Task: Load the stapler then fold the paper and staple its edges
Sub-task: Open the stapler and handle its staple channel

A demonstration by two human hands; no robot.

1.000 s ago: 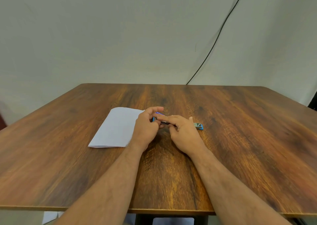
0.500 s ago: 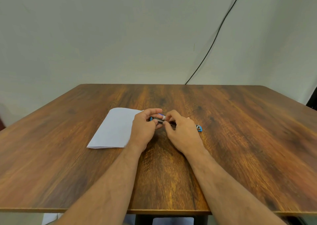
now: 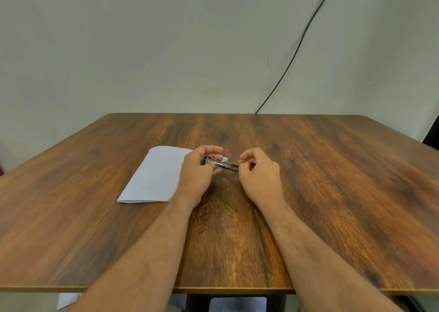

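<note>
The left hand (image 3: 198,169) covers much of the stapler (image 3: 222,163) and the paper's (image 3: 156,176) right edge. Both forearms are cut off at the bottom edge.

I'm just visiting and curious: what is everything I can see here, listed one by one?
Brown wooden table: one, brown, fills the lower view.
White sheet of paper: one, white, flat on the table, left of the hands.
Small blue and silver metal stapler: one, blue and silver, held above the table's middle.
Black cable: one, black, runs down the wall behind.
Pale wall: one, greyish white, behind the table.
Left hand: one, grips the stapler's blue end.
Right hand: one, pinches the stapler's silver end.
</note>
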